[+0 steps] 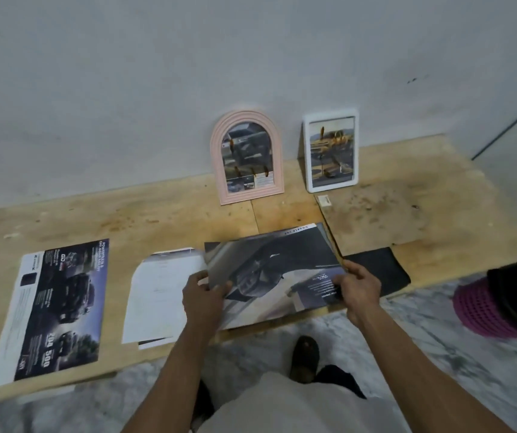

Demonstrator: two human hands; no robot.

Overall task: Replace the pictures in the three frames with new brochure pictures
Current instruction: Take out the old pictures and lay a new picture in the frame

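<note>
Both hands on one brochure page (274,273), centre of the frame, low over the plywood floor board (407,214). Left hand (202,296) pinches the page's lower-left edge, thumb on top. Right hand (360,287) pinches the right edge, fingers curled round it.

Page's long axis runs left to right, tilted up toward the right; print reads upside down from here.

Frames stand against the wall, upper centre: pink arched frame (246,157) straight beyond the page, white rectangular frame (330,150) just to its right. Only two frames are visible. Both lie well apart from the hands, directly ahead; the right hand sits nearer the white one.

Spare sheets lower left: dark brochure sheet (60,307), white sheets (160,295).
</note>
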